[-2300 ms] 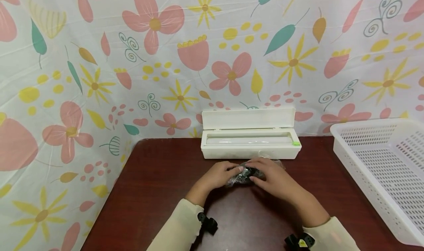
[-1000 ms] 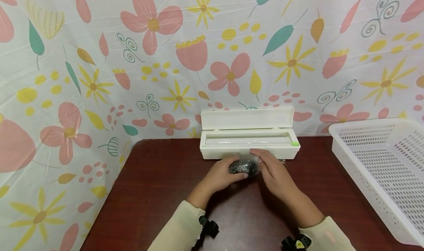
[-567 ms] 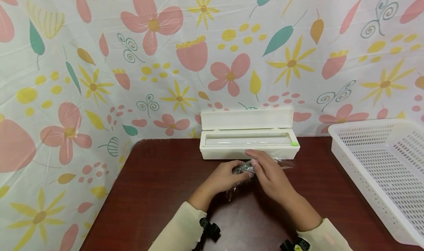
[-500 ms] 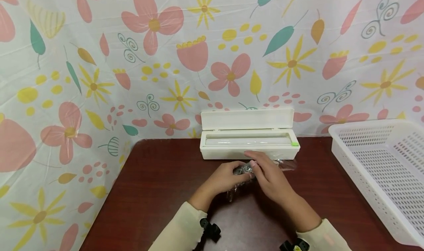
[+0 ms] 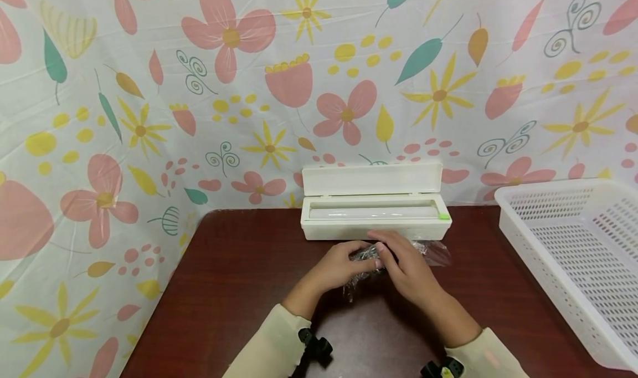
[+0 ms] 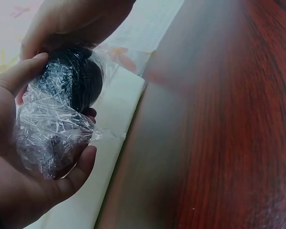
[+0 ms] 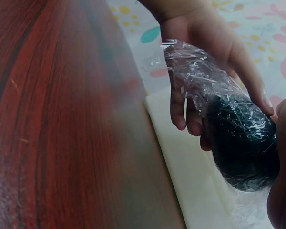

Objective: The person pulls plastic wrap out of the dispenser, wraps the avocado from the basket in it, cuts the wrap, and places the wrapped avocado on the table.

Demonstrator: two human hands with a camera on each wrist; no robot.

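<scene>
A dark, rounded, oval object (image 7: 243,140) wrapped in crinkled cling film (image 6: 52,124) is held between both hands above the table; its exact kind is unclear through the film. My left hand (image 5: 339,264) grips one end, thumb on the near side and fingers curled beneath the bunched film. At the other end, my right hand (image 5: 406,270) holds it with thumb and fingers around the film, partly hiding it in the head view. Loose film (image 5: 436,252) sticks out to the right of the right hand, and another tail hangs below the left hand.
Just behind the hands stands a white cling film dispenser box (image 5: 329,231), its lid (image 5: 371,180) raised and a film roll (image 5: 374,212) inside. A white perforated basket (image 5: 518,223) sits at the right on the dark red wooden table (image 5: 239,289). Flowered cloth (image 5: 239,117) hangs behind.
Over the last second the wrapped object has turned and become more covered by my hands. My right fingers have come in around it. Film now spreads further out to the right.
</scene>
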